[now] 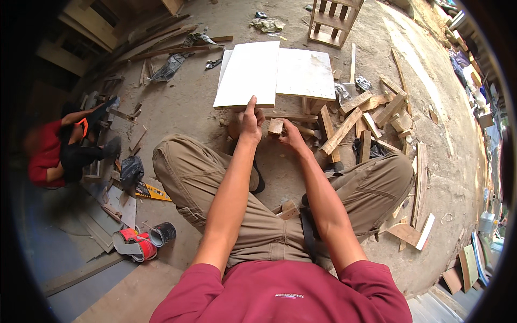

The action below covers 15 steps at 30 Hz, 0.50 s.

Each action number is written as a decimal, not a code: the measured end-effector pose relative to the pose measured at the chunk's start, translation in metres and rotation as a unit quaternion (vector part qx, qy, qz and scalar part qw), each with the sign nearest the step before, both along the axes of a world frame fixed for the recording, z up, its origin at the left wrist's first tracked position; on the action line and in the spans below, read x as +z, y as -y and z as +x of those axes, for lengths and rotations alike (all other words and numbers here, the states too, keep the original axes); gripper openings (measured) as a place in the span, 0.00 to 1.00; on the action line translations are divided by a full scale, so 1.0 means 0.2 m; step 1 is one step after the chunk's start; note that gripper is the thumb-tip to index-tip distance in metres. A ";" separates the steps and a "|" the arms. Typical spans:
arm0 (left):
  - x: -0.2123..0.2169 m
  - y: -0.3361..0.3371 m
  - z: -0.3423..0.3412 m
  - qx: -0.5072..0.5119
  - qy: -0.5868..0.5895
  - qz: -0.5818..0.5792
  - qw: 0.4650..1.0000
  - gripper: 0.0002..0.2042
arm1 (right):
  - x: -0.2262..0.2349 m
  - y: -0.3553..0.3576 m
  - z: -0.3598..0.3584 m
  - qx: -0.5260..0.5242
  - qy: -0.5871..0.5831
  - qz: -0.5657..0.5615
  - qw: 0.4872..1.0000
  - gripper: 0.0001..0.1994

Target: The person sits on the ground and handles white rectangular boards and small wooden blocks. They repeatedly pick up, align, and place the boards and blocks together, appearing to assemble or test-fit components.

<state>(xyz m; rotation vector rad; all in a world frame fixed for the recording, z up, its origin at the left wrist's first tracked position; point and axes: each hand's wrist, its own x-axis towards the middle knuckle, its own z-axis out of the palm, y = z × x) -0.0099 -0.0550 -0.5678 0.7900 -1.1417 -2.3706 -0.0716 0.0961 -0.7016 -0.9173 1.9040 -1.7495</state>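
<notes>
My left hand [251, 121] grips the near edge of a white board [249, 72], thumb on top and fingers beneath. The board lies tilted over a second white panel [305, 72], which rests on a low wooden frame. Just right of it, my right hand [292, 134] is closed around a short wooden block [276, 126], its cut end facing up. Wooden pieces of the frame [291, 116] show beneath the panel. The fingers under the board are partly hidden.
Several wood offcuts [344, 129] are heaped to the right. A small slatted wooden piece [335, 21] stands at the back. Left are a yellow handsaw [152, 191], red paint cans [141, 246] and a seated person in red [51, 153]. Long strips [172, 52] lie at far left.
</notes>
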 end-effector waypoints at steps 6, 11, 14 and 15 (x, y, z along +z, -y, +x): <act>-0.22 0.02 -0.01 0.001 0.164 -0.034 0.986 0.16 | 0.06 -0.01 0.01 -0.064 -0.077 0.015 0.995 0.30; -0.21 0.03 -0.01 -0.005 0.166 0.008 0.986 0.19 | 0.07 0.00 -0.04 -0.042 -0.092 0.031 0.994 0.34; -0.13 0.04 0.01 -0.007 0.132 -0.026 0.991 0.18 | 0.08 0.04 -0.04 -0.031 -0.093 0.037 0.994 0.36; -0.11 0.01 0.01 -0.012 0.147 -0.048 0.988 0.17 | 0.08 0.06 -0.06 -0.025 -0.083 0.036 0.996 0.36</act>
